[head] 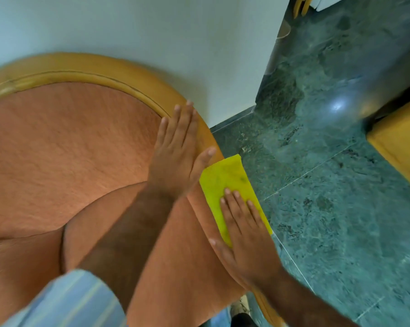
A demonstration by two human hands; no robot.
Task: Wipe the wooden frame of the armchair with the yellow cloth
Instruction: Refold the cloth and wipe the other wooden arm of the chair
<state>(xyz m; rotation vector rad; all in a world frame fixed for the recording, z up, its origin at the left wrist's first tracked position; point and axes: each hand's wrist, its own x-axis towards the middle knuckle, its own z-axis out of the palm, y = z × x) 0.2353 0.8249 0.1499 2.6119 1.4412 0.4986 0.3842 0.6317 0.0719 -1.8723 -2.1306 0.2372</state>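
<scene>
Yellow cloth (232, 192) lies folded on the wooden frame (119, 76) at the armchair's right edge, w/ green stone floor (341, 185) just beyond. Right hand (244, 234) flat on cloth's near end, fingers spread, pressing not gripping. Left hand (178, 156) open & flat, holding nothing, palm on frame + orange upholstery (69, 149) just above cloth, thumb nearly touching it
</scene>
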